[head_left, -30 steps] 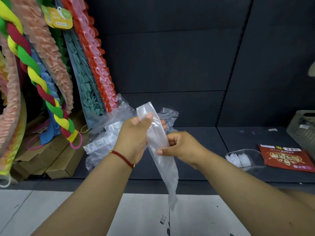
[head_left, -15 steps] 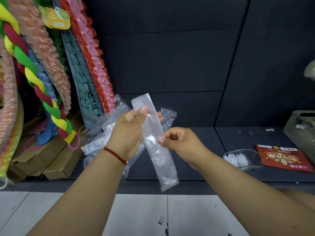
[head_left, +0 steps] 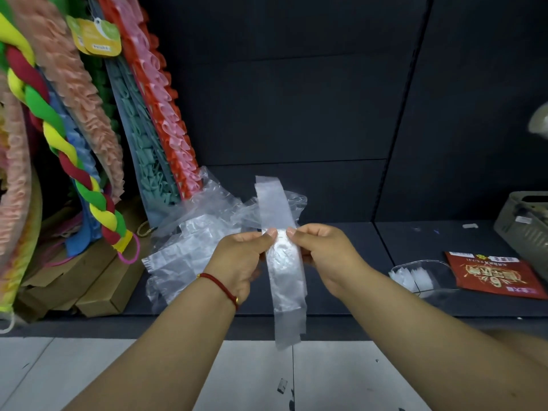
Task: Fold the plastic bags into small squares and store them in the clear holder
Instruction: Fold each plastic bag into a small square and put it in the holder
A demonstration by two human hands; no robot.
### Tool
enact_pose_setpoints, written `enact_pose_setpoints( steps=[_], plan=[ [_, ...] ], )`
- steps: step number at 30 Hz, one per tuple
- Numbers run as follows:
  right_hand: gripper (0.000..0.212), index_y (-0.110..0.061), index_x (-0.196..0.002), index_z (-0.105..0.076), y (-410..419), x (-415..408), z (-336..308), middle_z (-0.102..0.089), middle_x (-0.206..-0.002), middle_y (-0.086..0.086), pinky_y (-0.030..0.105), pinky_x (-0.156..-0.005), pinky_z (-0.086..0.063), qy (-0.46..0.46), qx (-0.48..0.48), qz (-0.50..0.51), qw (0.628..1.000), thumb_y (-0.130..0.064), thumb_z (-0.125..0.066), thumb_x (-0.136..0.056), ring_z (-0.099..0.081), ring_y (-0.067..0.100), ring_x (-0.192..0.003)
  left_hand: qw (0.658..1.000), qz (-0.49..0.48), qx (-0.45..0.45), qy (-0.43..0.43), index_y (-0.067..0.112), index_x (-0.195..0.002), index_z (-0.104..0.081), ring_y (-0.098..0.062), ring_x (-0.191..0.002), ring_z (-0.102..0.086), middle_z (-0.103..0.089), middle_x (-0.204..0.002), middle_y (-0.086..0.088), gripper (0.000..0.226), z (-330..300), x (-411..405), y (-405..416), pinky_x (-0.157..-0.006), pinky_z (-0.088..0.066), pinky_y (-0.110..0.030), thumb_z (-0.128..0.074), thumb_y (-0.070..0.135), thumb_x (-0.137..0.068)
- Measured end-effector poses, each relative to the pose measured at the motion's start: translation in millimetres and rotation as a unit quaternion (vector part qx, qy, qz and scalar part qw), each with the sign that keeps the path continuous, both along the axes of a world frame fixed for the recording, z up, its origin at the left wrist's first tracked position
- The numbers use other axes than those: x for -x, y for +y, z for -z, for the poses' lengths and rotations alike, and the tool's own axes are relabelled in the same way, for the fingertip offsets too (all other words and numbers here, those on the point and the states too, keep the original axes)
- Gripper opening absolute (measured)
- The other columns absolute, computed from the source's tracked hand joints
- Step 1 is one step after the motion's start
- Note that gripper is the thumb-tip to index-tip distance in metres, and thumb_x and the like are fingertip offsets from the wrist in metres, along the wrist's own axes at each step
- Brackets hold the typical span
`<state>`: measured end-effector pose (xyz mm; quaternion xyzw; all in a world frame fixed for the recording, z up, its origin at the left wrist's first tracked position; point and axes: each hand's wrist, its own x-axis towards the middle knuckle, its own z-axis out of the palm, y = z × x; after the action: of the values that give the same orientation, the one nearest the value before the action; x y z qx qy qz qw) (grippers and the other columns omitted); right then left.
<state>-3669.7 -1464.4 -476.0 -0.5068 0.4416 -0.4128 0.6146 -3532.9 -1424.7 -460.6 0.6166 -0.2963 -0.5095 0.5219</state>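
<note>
Loose plastic bags (head_left: 189, 247) lie heaped at left on the dark shelf (head_left: 385, 238). Left hand (head_left: 237, 262) and right hand (head_left: 323, 256) each pinch the bag strip (head_left: 283, 268) at mid-length, held upright. Likely light, limp, slippery: best gripped near its creases. Clear holder (head_left: 421, 277) sits right.

Both hands — left hand (head_left: 237, 259), right hand (head_left: 323, 253) — pinching folded plastic strip (head_left: 284, 262), upright
</note>
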Motion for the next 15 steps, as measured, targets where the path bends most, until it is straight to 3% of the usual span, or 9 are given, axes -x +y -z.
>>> enact_pose_setpoints(
  steps=[5,8,10,11,13,15],
  plan=[
    [0.02,-0.004,-0.082,-0.068,-1.1,-1.1,-3.3,-0.071,-0.076,0.004,0.025,-0.074,-0.05,0.0,-0.004,0.013,1.0,-0.023,-0.068,-0.09,-0.063,0.011,-0.068,1.0,-0.015,0.026,0.0,0.014,-0.082,-0.071,-0.018,-0.091,-0.063,-0.072,-0.084,0.002,0.016,-1.5,0.6,1.9,-0.088,-0.048,-0.034,-0.074,0.03,-0.084],
    [0.023,-0.005,-0.081,-0.066,-2.5,2.1,-10.3,-0.064,-0.07,0.005,0.025,-0.069,-0.047,0.027,0.011,0.009,1.0,-0.025,-0.066,-0.091,-0.056,0.012,-0.062,0.995,-0.026,0.081,-0.053,0.02,-0.084,-0.068,-0.012,-0.116,-0.055,-0.067,-0.115,0.005,0.016,-8.5,4.2,5.9,-0.096,-0.039,-0.029,-0.064,0.034,-0.091],
    [0.022,-0.003,-0.083,-0.066,-4.1,7.2,-18.4,-0.063,-0.069,0.006,0.025,-0.064,-0.046,0.025,0.009,-0.003,1.0,-0.022,-0.064,-0.092,-0.055,0.014,-0.061,0.979,-0.022,0.144,-0.143,0.028,-0.08,-0.069,-0.004,-0.132,-0.039,-0.049,-0.143,0.012,0.034,-14.3,3.3,9.2,-0.102,-0.026,-0.025,-0.046,0.045,-0.099],
    [0.022,0.0,-0.087,-0.066,-5.2,10.0,-21.8,-0.065,-0.072,0.008,0.026,-0.065,-0.048,0.017,0.003,-0.011,1.0,-0.021,-0.064,-0.093,-0.058,0.017,-0.065,0.965,-0.007,0.186,-0.188,0.032,-0.076,-0.07,-0.002,-0.138,-0.031,-0.046,-0.146,0.014,0.048,-16.1,2.4,10.7,-0.108,-0.02,-0.025,-0.035,0.053,-0.099],
    [0.028,0.007,-0.1,-0.066,-6.7,14.5,-27.0,-0.067,-0.082,0.013,0.033,-0.075,-0.05,0.003,-0.014,-0.025,1.0,-0.019,-0.063,-0.093,-0.059,0.025,-0.075,0.942,0.03,0.243,-0.229,0.034,-0.077,-0.074,0.004,-0.137,-0.033,-0.06,-0.132,0.015,0.065,-14.6,0.5,13.3,-0.116,-0.012,-0.028,-0.02,0.065,-0.097],
    [0.031,0.009,-0.104,-0.066,-7.9,17.2,-30.5,-0.066,-0.087,0.015,0.037,-0.08,-0.049,-0.006,-0.02,-0.028,0.999,-0.02,-0.063,-0.093,-0.058,0.027,-0.08,0.942,0.06,0.261,-0.201,0.025,-0.086,-0.077,0.009,-0.118,-0.053,-0.072,-0.109,0.016,0.075,-14.2,0.4,16.0,-0.112,-0.026,-0.02,-0.016,0.066,-0.097]
  ],
)
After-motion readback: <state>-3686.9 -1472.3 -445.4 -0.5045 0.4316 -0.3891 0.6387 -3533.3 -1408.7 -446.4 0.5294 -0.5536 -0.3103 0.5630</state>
